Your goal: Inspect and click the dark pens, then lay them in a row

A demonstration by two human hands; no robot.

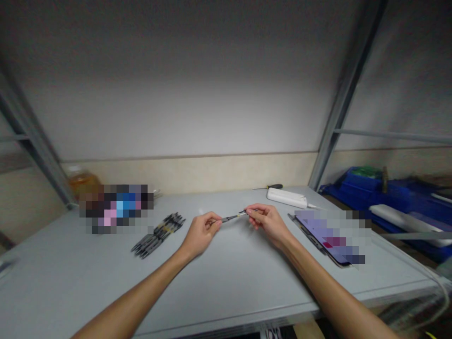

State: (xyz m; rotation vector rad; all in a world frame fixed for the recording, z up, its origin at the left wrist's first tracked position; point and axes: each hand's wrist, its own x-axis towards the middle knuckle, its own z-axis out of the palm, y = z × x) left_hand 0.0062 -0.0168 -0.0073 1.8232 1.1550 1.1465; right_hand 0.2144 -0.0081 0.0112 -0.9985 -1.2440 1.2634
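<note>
A slim dark pen (233, 217) with a pale, yellowish section is held between my hands above the middle of the grey table. My left hand (201, 234) pinches its left end between thumb and fingers. At the other end, my right hand (269, 222) grips it with closed fingertips, which hide that end. Whether the pen is whole or in two parts I cannot tell. Left of my left hand, several similar dark pens (158, 235) lie side by side in a pile on the table.
A white power strip (287, 197) and a screwdriver (275, 187) lie near the back wall. To the right is a purple, partly blurred flat object (318, 235); a pixelated object (120, 207) is at the left. Metal posts (348, 94) frame the table; blue material (353, 183) lies beyond.
</note>
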